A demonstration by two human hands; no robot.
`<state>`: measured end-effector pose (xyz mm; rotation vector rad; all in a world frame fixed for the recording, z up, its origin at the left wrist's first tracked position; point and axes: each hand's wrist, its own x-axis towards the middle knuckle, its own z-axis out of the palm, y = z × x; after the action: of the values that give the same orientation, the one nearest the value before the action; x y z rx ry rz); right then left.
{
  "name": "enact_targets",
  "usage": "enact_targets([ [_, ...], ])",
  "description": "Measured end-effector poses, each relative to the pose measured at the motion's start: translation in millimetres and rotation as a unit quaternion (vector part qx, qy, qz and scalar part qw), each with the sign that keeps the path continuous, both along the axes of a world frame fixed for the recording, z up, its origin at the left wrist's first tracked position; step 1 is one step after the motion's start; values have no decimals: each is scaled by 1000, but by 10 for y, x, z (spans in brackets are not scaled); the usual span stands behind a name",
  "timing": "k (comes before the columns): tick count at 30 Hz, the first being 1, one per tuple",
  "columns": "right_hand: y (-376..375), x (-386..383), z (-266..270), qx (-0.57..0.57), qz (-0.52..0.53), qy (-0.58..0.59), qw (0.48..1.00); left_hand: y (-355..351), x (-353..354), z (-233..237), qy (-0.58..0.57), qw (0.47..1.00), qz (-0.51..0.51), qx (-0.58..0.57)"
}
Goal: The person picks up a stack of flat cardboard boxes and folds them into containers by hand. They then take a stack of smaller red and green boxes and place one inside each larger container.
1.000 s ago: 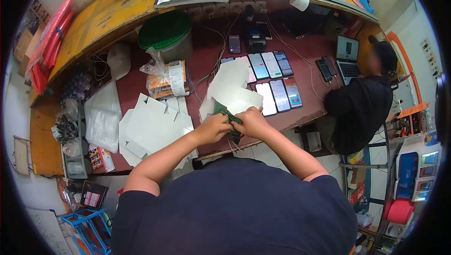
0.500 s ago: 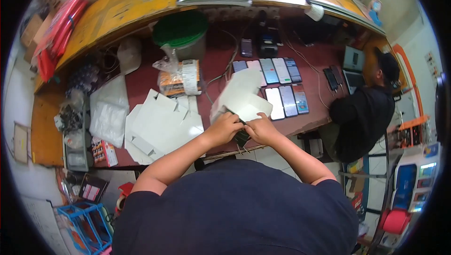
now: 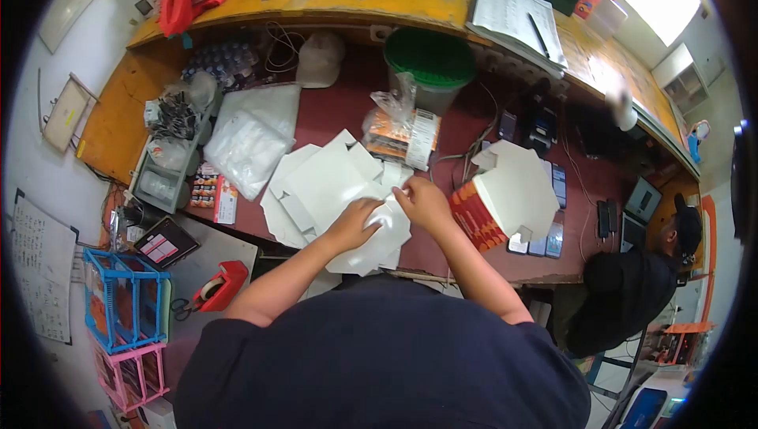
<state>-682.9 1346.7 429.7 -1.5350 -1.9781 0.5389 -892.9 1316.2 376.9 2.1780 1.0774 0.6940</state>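
A stack of flat white cardboard pieces [image 3: 324, 184] lies on the dark red table. My left hand [image 3: 355, 223] rests on the front part of the stack, fingers apart. At the right edge of the top piece is my right hand [image 3: 418, 200], its thumb and fingertips pinched on the card. Right of that hand sits a white and red folded carton [image 3: 517, 192], partly open, over part of a group of phones [image 3: 555, 235]. Behind the stack stands an orange and white package [image 3: 399, 137] in clear plastic.
A green-lidded bucket [image 3: 430, 58] stands behind. Plastic bags [image 3: 249, 144] and a grey tray [image 3: 162, 172] are on the left. Another person [image 3: 632, 295] sits at the right by laptops. A red tape dispenser [image 3: 225, 287] and scissors [image 3: 189, 306] lie at lower left.
The view has turned left. Both hands have left the white carton, which now lies to the right with its red side showing, and have moved onto the flat white cardboard.
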Motion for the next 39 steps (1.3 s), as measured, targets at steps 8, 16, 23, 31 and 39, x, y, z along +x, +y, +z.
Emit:
enact_targets([
  [8,864,-927,-1096,-180,-74,-201,960,-636,-1132,-133,-15,984,156,-80],
  [16,647,-979,-1384,123,48,-78,988,-266,-1234,-190,-235,911,185,-282],
  [23,-213,-1349,71,153,198,156,956,205,-916,340,-535,770,165,-306],
  [31,-257,-984,1121,149,78,242,955,-319,-287,671,-395,901,13,-177],
  [39,-480,-604,1272,334,88,197,917,-101,63,1223,-492,858,51,-136],
])
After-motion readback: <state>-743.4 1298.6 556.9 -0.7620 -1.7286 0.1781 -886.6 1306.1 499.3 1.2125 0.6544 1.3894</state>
